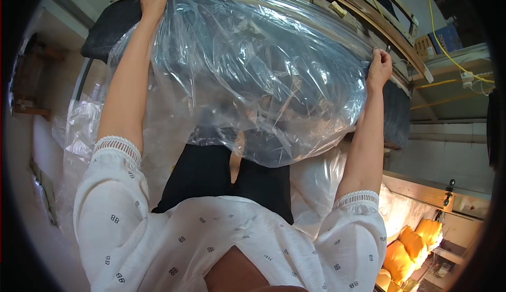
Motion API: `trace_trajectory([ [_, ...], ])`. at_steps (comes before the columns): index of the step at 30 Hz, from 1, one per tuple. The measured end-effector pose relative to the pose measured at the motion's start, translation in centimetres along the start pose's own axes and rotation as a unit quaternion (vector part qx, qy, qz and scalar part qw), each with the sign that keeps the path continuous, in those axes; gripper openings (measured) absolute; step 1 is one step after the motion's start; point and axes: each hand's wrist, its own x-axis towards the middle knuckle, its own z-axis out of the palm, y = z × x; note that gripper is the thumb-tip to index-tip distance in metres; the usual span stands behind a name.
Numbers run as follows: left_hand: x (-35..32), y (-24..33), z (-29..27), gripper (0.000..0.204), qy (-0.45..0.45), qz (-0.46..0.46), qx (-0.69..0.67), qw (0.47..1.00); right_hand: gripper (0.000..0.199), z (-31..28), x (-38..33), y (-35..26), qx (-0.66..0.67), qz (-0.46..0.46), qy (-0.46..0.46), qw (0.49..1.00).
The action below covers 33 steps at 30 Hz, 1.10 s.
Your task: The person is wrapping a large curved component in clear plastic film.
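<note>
A wide sheet of clear plastic film [253, 76] is stretched between my two hands and hangs down in shiny folds in front of my legs. My left hand [156, 0] pinches its upper left corner at the edge of a bench-like machine. At the upper right, my right hand [379, 69] grips the opposite corner with bent fingers. The film's top edge lies along the machine's front ledge [316, 12]. Dark padded cloth [105, 31] shows beside and behind the film. Whether the film is one layer or a bag, I cannot tell.
A yellowish block [338, 9] rests on the machine near a long wooden bar [369, 23]. A yellow cable [437, 33] hangs at the right above a blue box [447, 38]. More clear film [87, 123] lies at the left. Orange bundles [414, 244] sit at lower right.
</note>
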Motion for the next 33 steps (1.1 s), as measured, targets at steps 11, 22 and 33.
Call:
trace_trajectory([
  [11,1.1,0.2,1.8,0.037,0.001,-0.042,0.034,0.999,0.038,0.4,0.0,-1.4,-0.288,-0.005,0.037,0.957],
  [22,1.1,0.2,0.8,0.027,-0.058,-0.159,-0.156,0.973,0.032,-3.7,2.5,2.1,-0.198,0.079,0.109,0.971],
  [33,-1.5,3.8,-3.7,0.033,-0.033,0.050,0.064,0.996,0.030,-3.7,-4.5,-6.4,-0.376,-0.113,-0.106,0.914],
])
